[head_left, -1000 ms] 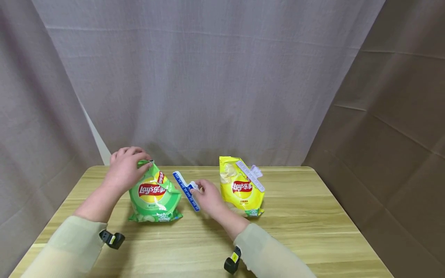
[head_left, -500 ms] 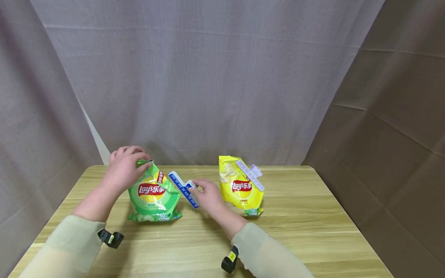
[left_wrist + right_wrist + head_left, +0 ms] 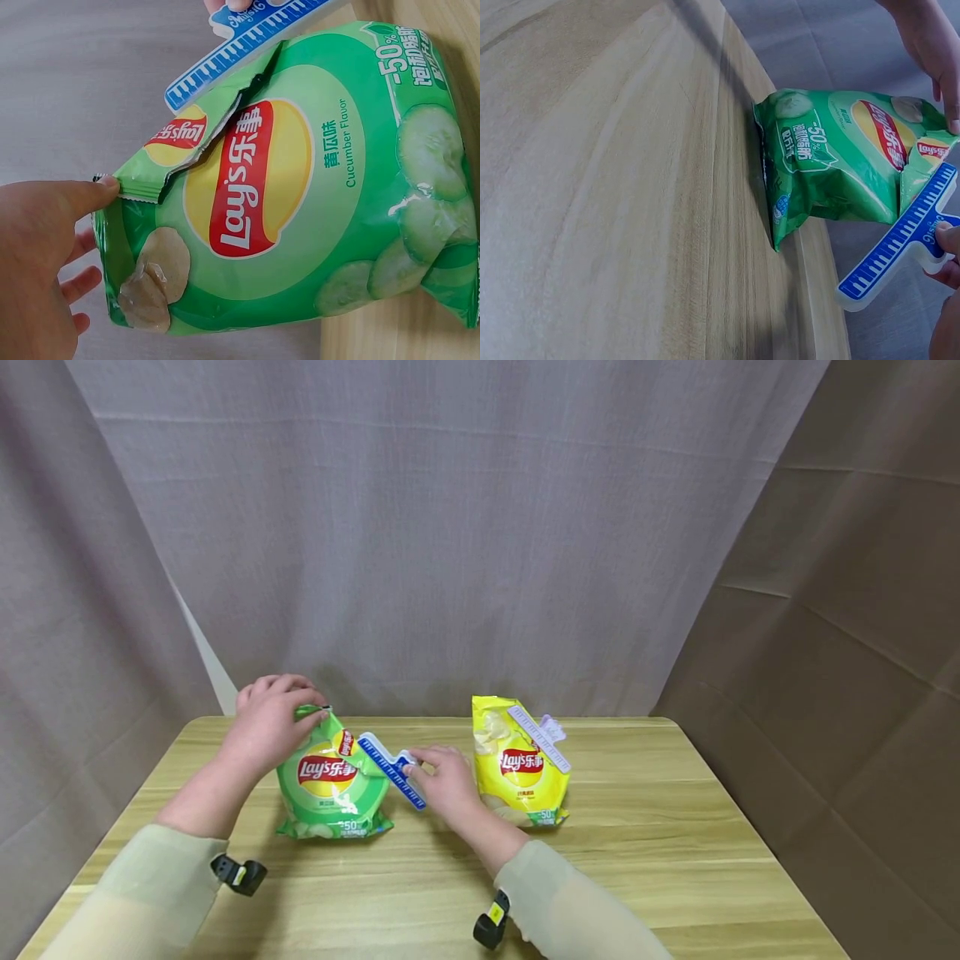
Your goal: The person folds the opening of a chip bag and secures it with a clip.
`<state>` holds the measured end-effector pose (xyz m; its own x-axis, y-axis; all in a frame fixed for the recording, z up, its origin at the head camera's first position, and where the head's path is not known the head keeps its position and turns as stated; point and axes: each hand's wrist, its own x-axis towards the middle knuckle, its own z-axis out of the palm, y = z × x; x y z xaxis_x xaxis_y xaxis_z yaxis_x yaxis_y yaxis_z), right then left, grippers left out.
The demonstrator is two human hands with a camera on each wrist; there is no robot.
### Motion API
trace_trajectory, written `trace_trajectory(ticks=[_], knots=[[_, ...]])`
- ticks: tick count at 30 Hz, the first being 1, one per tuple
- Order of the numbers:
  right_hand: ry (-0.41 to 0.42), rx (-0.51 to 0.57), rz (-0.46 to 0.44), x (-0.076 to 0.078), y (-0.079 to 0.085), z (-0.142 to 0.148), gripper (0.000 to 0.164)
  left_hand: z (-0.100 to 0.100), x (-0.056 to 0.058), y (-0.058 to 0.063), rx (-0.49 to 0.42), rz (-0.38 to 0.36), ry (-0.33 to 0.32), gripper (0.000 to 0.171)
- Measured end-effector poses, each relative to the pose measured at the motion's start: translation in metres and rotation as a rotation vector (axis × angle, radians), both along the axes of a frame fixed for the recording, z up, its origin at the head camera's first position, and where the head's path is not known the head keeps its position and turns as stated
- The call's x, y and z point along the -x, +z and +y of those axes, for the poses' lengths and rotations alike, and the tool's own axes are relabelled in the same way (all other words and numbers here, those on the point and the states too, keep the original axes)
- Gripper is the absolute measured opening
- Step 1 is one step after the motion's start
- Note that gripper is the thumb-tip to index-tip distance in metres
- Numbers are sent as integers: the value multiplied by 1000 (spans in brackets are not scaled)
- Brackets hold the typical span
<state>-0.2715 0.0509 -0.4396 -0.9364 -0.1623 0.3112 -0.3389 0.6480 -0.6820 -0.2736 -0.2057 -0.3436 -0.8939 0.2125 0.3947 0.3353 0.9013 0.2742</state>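
Note:
A green cucumber-flavour chip bag [image 3: 330, 802] stands on the table at the left, its top corner folded down across the front. My left hand [image 3: 270, 722] pinches that fold at the top, thumb in front, as the left wrist view shows with the thumb on the folded flap [image 3: 142, 176]. In my right hand [image 3: 450, 785] is a blue and white bag clip [image 3: 392, 770] with a piano-key pattern, pinched by its handle. The clip's long bar lies slantwise along the folded edge at the bag's right side; whether its jaws are round the fold I cannot tell.
A yellow chip bag [image 3: 517, 785] stands to the right of my right hand, with a lilac clip [image 3: 540, 739] across its folded corner. Both bags are on a wooden table [image 3: 637, 860]. Grey curtains [image 3: 480, 527] hang behind it.
The right hand has moved the blue clip a little to the left, up to the green bag's folded edge. The left hand and both bags have stayed in place.

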Motion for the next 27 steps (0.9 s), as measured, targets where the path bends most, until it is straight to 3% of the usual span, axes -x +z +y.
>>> trace_trajectory(ticks=[16, 27], knots=[[16, -82, 28, 2, -1, -4, 31, -1, 1, -1, -4, 1, -21, 20], [7, -52, -27, 2, 2, -7, 32, -2, 1, -1, -39, -25, -27, 22]])
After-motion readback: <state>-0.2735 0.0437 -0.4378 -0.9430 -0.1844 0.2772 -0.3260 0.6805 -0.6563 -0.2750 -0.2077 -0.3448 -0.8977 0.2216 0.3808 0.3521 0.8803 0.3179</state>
